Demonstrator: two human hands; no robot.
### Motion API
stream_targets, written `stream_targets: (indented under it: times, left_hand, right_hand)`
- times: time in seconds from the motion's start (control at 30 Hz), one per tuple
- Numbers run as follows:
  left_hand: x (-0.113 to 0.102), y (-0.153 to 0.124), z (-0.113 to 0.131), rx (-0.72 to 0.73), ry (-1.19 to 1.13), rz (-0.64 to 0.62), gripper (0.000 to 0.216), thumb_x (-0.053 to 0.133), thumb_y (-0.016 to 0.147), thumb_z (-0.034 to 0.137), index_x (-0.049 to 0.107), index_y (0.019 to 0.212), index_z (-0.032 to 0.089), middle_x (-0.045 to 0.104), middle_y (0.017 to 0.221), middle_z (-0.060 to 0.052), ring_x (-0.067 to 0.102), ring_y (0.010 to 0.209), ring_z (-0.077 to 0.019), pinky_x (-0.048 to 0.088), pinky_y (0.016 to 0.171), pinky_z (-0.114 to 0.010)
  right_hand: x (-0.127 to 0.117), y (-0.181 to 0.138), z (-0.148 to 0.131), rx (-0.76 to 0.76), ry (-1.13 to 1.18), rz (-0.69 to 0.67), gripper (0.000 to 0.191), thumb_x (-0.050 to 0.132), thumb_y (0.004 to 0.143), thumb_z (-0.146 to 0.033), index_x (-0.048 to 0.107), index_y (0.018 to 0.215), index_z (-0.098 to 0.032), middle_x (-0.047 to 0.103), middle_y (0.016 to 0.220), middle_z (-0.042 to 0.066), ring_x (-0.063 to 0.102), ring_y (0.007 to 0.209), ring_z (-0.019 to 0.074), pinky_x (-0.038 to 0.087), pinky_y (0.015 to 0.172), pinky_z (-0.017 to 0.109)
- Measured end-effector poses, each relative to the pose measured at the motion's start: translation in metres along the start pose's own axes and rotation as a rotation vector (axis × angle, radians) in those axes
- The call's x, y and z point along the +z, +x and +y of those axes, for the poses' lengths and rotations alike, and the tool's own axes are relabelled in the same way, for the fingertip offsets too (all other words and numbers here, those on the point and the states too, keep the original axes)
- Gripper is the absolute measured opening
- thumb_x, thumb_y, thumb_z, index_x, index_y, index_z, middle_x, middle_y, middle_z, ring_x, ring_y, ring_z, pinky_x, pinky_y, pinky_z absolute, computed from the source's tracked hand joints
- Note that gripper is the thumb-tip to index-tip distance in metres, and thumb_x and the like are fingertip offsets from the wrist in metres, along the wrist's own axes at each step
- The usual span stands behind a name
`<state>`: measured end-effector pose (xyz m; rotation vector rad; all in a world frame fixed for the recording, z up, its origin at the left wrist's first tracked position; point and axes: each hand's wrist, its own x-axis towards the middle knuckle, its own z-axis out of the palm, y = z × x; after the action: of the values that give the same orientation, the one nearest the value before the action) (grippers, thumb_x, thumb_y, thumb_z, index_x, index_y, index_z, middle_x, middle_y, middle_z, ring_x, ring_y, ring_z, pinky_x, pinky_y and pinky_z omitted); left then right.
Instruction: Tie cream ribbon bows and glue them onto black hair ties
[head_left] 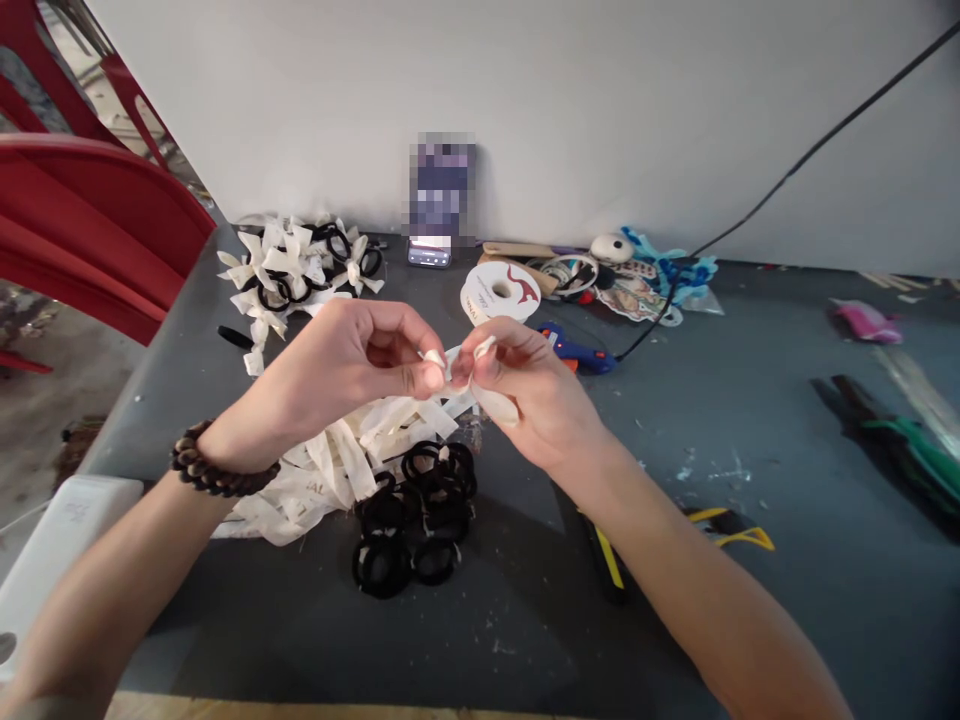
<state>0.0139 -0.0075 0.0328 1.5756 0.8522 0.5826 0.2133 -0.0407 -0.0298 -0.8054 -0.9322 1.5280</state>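
Observation:
My left hand (352,365) and my right hand (525,395) meet above the dark table (750,420), both pinched on one cream ribbon piece (450,372) held between their fingertips. A bead bracelet (214,470) circles my left wrist. Directly under the hands lies a heap of cut cream ribbon strips (337,460). Beside that heap sits a cluster of black hair ties (416,520).
Finished ribbon bows on hair ties (296,270) are piled at the back left. A ribbon spool (500,292), a blue glue gun (574,350) with its black cable, a phone (430,252), stickers, yellow-handled scissors (720,525), green tool (911,450), and red chairs (90,210) surround.

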Motion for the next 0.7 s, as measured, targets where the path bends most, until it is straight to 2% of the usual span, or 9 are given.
stream_targets:
  times: [0.07,0.23,0.47,0.6,0.7]
  left_hand:
    - [-0.003,0.001,-0.001,0.002,-0.025,-0.033,0.025,0.088,0.080,0.035,0.072,0.085,0.017,0.075,0.076,-0.003,0.072,0.071,-0.0146,0.057,0.065,-0.023]
    - [-0.007,0.000,0.001,0.081,-0.065,-0.044,0.023,0.090,0.079,0.033,0.074,0.081,0.017,0.075,0.075,-0.002,0.071,0.072,-0.0145,0.057,0.068,-0.024]
    - [-0.002,0.000,0.003,0.180,-0.190,0.004,0.024,0.092,0.078,0.033,0.075,0.079,0.016,0.074,0.075,-0.002,0.068,0.069,-0.0113,0.056,0.065,-0.021]
    - [-0.001,0.001,0.002,0.103,-0.206,-0.052,0.024,0.091,0.079,0.031,0.073,0.079,0.016,0.072,0.073,0.000,0.067,0.067,-0.0099,0.055,0.064,-0.019]
    - [-0.002,0.002,0.002,0.034,-0.167,-0.083,0.030,0.095,0.075,0.029,0.070,0.085,0.015,0.072,0.072,0.001,0.067,0.065,-0.0097,0.051,0.060,-0.019]
  right_hand:
    - [-0.002,0.000,-0.002,0.001,-0.004,-0.056,0.030,0.097,0.065,-0.046,0.076,0.075,-0.027,0.072,0.071,-0.003,0.065,0.065,0.0148,0.053,0.061,0.030]
    - [-0.005,-0.002,-0.014,0.005,-0.024,-0.140,0.018,0.091,0.076,-0.044,0.082,0.080,-0.029,0.075,0.072,-0.002,0.069,0.072,0.0165,0.057,0.073,0.033]
    - [-0.004,0.000,-0.016,-0.020,-0.047,-0.106,0.014,0.094,0.073,-0.039,0.084,0.078,-0.031,0.070,0.064,-0.004,0.060,0.060,0.0100,0.049,0.058,0.024]
    - [-0.001,-0.001,-0.011,-0.002,-0.006,-0.123,0.019,0.097,0.068,-0.041,0.083,0.075,-0.031,0.071,0.067,-0.004,0.059,0.059,0.0099,0.051,0.057,0.025]
    - [0.001,-0.002,-0.007,0.014,-0.019,-0.051,0.021,0.097,0.069,-0.039,0.083,0.081,-0.029,0.074,0.072,-0.003,0.062,0.063,0.0102,0.053,0.060,0.025]
